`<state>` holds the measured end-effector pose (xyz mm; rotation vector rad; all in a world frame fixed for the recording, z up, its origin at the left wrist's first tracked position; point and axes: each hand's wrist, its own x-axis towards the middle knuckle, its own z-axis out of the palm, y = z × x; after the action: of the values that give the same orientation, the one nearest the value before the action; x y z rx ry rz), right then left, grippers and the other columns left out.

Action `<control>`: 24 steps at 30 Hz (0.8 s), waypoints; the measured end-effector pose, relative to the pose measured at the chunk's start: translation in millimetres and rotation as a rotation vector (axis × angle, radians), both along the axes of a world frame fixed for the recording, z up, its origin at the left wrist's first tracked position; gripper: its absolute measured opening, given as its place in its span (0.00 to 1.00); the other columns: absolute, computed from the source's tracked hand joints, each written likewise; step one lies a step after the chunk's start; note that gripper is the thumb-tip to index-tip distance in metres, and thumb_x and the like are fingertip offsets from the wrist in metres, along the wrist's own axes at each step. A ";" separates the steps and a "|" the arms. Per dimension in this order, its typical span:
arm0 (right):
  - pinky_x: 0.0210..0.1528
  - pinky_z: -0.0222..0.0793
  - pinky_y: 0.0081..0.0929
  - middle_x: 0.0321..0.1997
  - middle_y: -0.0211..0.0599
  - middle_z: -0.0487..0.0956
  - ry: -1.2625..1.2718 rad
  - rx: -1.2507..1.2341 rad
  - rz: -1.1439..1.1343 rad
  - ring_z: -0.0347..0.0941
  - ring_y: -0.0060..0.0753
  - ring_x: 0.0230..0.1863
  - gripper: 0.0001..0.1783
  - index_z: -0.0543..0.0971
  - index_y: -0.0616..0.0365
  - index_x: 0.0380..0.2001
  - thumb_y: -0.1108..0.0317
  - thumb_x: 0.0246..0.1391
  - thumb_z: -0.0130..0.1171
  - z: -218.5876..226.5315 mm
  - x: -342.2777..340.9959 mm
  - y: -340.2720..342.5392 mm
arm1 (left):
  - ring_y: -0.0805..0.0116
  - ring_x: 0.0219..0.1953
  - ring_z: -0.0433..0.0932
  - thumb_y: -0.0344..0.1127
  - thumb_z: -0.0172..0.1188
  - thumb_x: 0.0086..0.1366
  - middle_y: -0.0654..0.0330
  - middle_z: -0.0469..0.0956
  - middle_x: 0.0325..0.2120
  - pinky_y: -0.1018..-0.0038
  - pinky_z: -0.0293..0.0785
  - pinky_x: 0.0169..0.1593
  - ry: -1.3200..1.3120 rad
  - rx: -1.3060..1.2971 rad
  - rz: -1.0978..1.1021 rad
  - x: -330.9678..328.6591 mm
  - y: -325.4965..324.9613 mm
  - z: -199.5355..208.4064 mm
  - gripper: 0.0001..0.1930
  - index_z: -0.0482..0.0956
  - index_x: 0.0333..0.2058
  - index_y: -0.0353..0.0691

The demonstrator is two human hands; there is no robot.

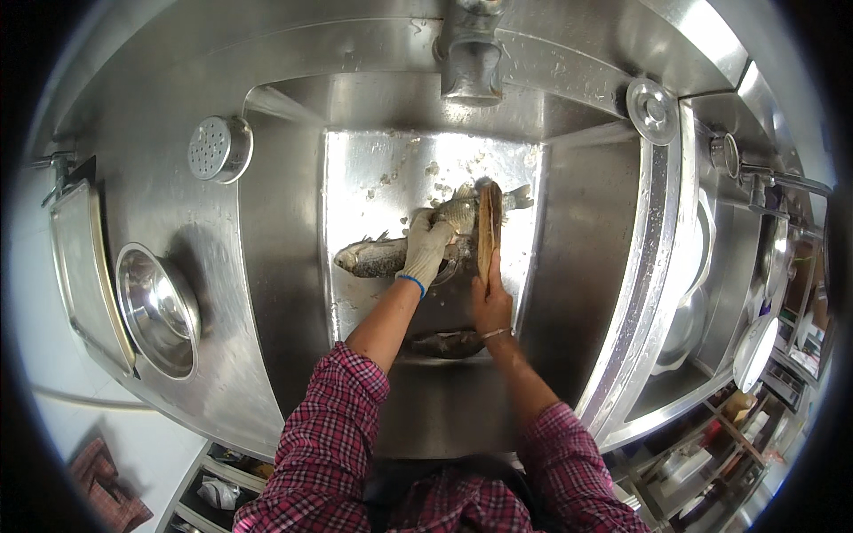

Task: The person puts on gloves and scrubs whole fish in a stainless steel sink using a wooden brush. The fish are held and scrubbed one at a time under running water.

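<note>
My left hand [425, 249], in a pale knitted glove with a blue cuff, is closed on a scaly fish [458, 215] low in the steel sink [355, 306]. That fish's tail points right. Another fish [371, 258] lies with its head to the left, partly behind the glove; where the two bodies meet is hidden. My bare right hand [492, 306] grips a long, narrow wooden tool [489, 222], which lies across the held fish near its tail. Its working face is hidden. A darker fish [446, 344] rests at the sink's near side, below my wrists.
A faucet [472, 71] hangs over the sink's far edge. On the left counter are a perforated steel strainer [211, 149], a steel bowl [158, 309] and a tray [91, 275]. A round steel lid [652, 110] sits far right, beside a second basin with dishes [682, 329].
</note>
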<state>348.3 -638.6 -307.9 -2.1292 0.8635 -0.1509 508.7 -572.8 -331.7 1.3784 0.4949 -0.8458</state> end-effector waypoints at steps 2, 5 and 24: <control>0.29 0.73 0.43 0.26 0.57 0.80 0.047 0.011 0.001 0.79 0.56 0.26 0.37 0.55 0.45 0.72 0.61 0.63 0.52 -1.1 -0.3 -12.7 | 0.70 0.28 0.73 0.29 0.58 0.58 0.58 0.73 0.34 0.76 0.77 0.24 0.030 0.027 -0.019 -2.0 -3.6 9.8 0.19 0.70 0.49 0.37; 0.28 0.73 0.46 0.24 0.57 0.79 0.267 -0.041 -0.060 0.79 0.56 0.25 0.35 0.56 0.47 0.72 0.57 0.64 0.51 4.2 25.1 -46.0 | 0.69 0.30 0.74 0.28 0.57 0.58 0.58 0.73 0.35 0.76 0.77 0.25 -0.011 -0.020 -0.018 -2.1 2.3 -1.6 0.19 0.70 0.50 0.37; 0.31 0.73 0.36 0.28 0.52 0.81 0.151 0.063 -0.050 0.79 0.42 0.26 0.35 0.55 0.48 0.72 0.62 0.64 0.53 13.1 -1.0 -15.6 | 0.68 0.32 0.76 0.30 0.53 0.61 0.56 0.74 0.40 0.75 0.80 0.27 0.014 -0.061 0.123 -13.0 1.9 5.3 0.18 0.67 0.50 0.35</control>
<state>347.3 -654.2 -294.8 -2.0813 0.9971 0.0122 495.8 -570.9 -326.5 1.2736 0.5546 -0.7653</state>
